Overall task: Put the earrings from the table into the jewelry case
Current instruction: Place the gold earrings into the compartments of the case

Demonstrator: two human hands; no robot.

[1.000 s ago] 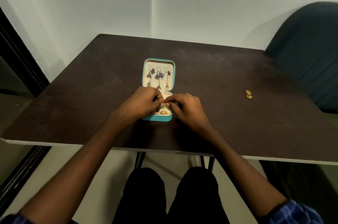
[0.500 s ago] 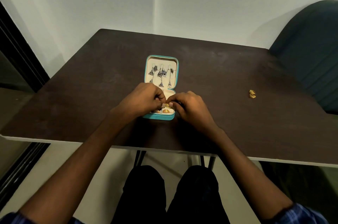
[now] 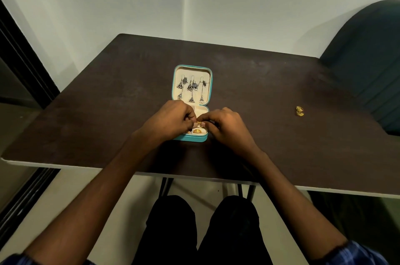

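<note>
Both hands [image 3: 173, 121] crowd case [image 3: 192, 70] base; bare table [image 3: 270, 96] between case and gold earrings [image 3: 299, 111].

Legible text: none | jewelry case [image 3: 176, 83] — no readable brand or label | table [image 3: 259, 91] — no markings, numbers or signs discernible

Bare forearms, blue plaid shirt sleeves [image 3: 355, 252] pushed up near the elbows, well back from the fingers, plus black trousers [image 3: 201, 232].
</note>
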